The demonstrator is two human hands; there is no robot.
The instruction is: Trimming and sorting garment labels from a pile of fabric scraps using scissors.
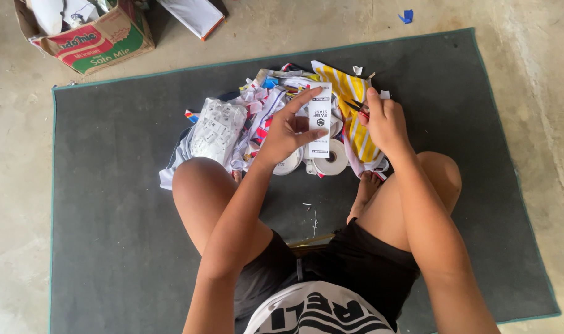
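Label strip (319, 120) stands lengthwise away from the body, left grip (282, 133) pinching it.

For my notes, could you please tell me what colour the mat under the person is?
The mat is dark grey with a thin green edge, seen in the head view.

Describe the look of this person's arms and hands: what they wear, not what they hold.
Both arms are bare from shoulder to wrist; no sleeves show. The left hand and right hand wear no gloves, and no watch, bracelet or ring is visible. Nearest clothing: black shorts and a white top with bold black lettering at the bottom edge.
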